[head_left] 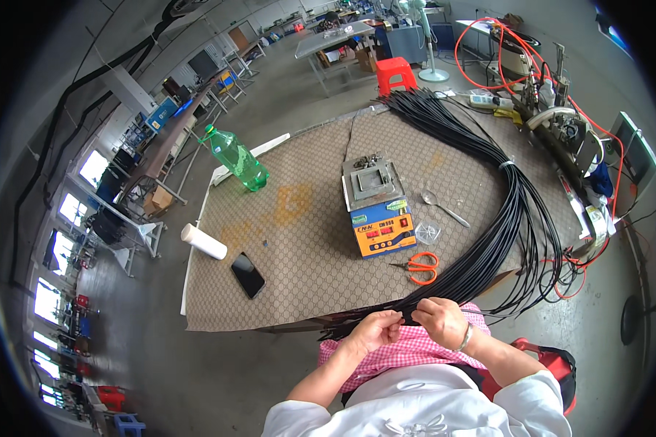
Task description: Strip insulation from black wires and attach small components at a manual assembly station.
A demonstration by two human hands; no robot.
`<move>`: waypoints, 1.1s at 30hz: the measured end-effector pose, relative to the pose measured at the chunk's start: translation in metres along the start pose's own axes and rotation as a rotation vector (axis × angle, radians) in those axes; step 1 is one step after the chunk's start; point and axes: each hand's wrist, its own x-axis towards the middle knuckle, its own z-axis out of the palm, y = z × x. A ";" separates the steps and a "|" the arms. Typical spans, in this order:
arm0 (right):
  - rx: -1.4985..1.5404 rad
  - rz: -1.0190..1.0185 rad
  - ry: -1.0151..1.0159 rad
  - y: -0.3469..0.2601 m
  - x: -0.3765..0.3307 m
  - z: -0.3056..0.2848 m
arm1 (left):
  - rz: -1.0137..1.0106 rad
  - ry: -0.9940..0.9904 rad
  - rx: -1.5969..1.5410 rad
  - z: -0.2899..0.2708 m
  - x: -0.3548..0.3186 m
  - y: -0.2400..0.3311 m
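Note:
A thick bundle of thin black cables (488, 244) curves across the right side of the table, tied near its far part, with loose ends at the near edge. My left hand (375, 330) is closed in a pinch by the near ends; what sits between its fingertips is too small to make out. Close beside it, my right hand (442, 323) has its fingers closed on a thin black cable. Orange-handled scissors (420, 268) lie just beyond the hands. Behind them stands a blue and orange heating pot (383, 231) with a metal top.
On the patterned table (306, 269) are a phone (248, 275), a white cylinder (204, 242), a green bottle (238, 160), a spoon (446, 209) and a small clear dish (428, 232). A machine (554, 124) with red hoses stands at right. Beyond is a red stool (395, 74).

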 end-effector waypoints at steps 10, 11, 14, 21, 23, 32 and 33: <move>1.129 0.932 0.078 0.027 0.002 -0.004 | 0.630 0.335 0.106 0.035 0.004 0.029; 1.227 0.969 0.063 0.024 0.001 -0.006 | 0.504 0.245 -0.003 0.041 0.000 0.028; 1.399 1.003 0.016 0.023 0.002 -0.007 | 0.370 0.093 -0.180 0.050 -0.002 0.024; 1.476 1.032 -0.069 0.021 0.004 -0.009 | 0.398 0.079 -0.215 0.049 -0.003 0.026; 1.481 1.025 -0.103 0.024 0.003 -0.008 | 0.453 0.108 -0.172 0.049 -0.001 0.025; 1.585 1.037 -0.051 0.025 0.002 -0.013 | 0.270 -0.073 -0.449 0.044 0.006 0.033; 1.619 1.047 -0.043 0.025 0.001 -0.014 | 0.273 -0.054 -0.462 0.048 0.003 0.035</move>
